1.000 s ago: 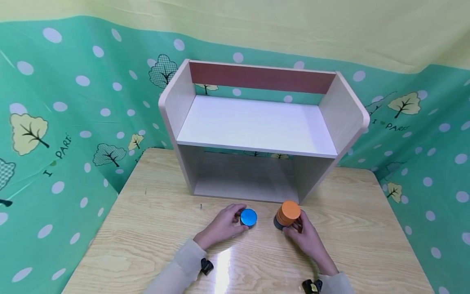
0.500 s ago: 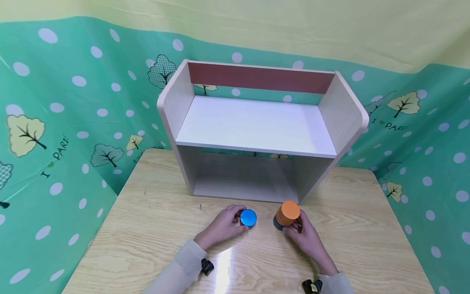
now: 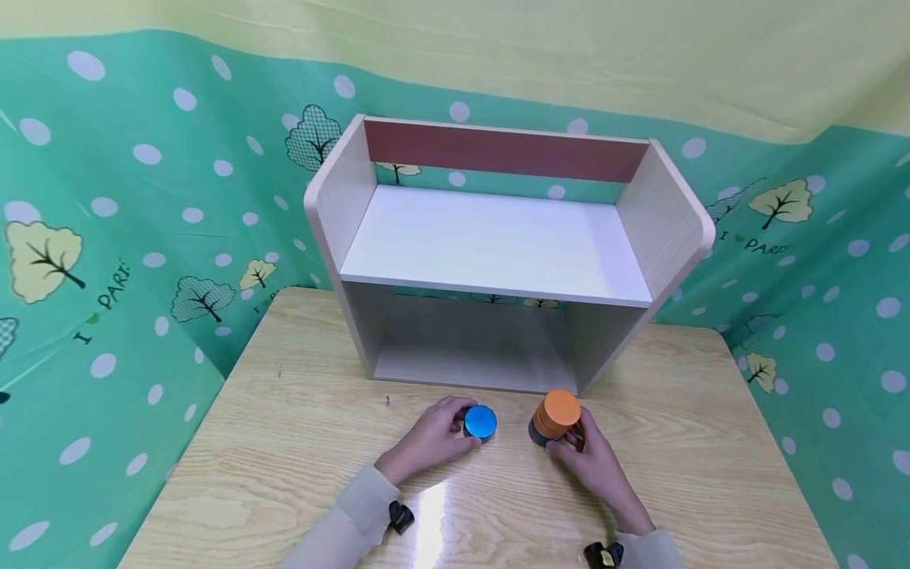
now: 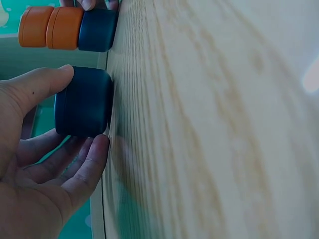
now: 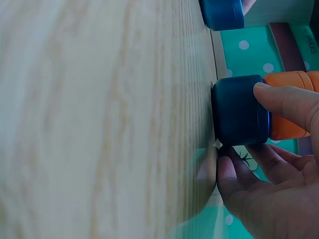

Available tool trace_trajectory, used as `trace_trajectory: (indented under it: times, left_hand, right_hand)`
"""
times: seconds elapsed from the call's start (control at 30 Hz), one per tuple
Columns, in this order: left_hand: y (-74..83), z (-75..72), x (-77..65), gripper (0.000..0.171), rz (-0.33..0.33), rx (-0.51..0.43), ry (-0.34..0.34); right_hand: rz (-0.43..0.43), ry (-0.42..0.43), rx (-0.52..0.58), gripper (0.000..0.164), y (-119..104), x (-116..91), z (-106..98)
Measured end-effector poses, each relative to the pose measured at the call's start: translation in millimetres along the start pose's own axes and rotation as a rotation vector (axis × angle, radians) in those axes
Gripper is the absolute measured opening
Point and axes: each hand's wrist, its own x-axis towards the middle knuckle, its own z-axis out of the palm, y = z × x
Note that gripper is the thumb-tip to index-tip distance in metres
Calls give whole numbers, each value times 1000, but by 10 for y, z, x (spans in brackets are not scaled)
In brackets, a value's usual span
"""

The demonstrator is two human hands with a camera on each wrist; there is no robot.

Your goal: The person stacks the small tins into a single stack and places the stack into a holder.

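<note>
A short round blue canister (image 3: pixel 480 422) stands on the wooden table in front of the shelf. My left hand (image 3: pixel 429 440) grips it from the left, thumb on one side and fingers on the other, as the left wrist view shows on the dark blue canister wall (image 4: pixel 84 102). To its right, a stack has an orange top (image 3: pixel 562 407); two orange round pieces sit on a blue canister (image 5: pixel 239 109). My right hand (image 3: pixel 592 462) holds this stack at the lower blue canister between thumb and fingers. A small space separates the two blue canisters.
A two-level shelf unit (image 3: pixel 498 241) with pale side panels and a reddish back strip stands just behind the canisters. Beneath everything is the light wooden table (image 3: pixel 249 458). Green patterned cloth (image 3: pixel 142 197) hangs behind and at both sides.
Both hands and the canisters stay where they were. Only the head view has shifted very slightly.
</note>
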Motion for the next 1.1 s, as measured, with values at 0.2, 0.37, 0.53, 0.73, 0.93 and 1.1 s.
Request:
trace_trajectory:
  times: [0.2, 0.37, 0.53, 0.73, 0.93, 1.1]
  left_hand:
    - [15, 1, 10, 60, -11, -5, 6]
    - [60, -25, 16, 60, -29, -19, 9]
    - [128, -61, 41, 60, -15, -39, 17]
    - [215, -105, 75, 62, 4, -24, 21]
    - [303, -158, 119, 61, 35, 0, 25]
    - [396, -213, 172, 61, 68, 19, 29]
  right_hand:
    - [-1, 0, -19, 73, 10, 0, 5]
    - [0, 3, -29, 72, -13, 4, 11]
    - [-16, 8, -24, 73, -4, 9, 5]
    - [-6, -1, -7, 73, 0, 11, -2]
    - [-15, 6, -28, 72, -14, 11, 6]
    - [8, 1, -20, 73, -33, 16, 6]
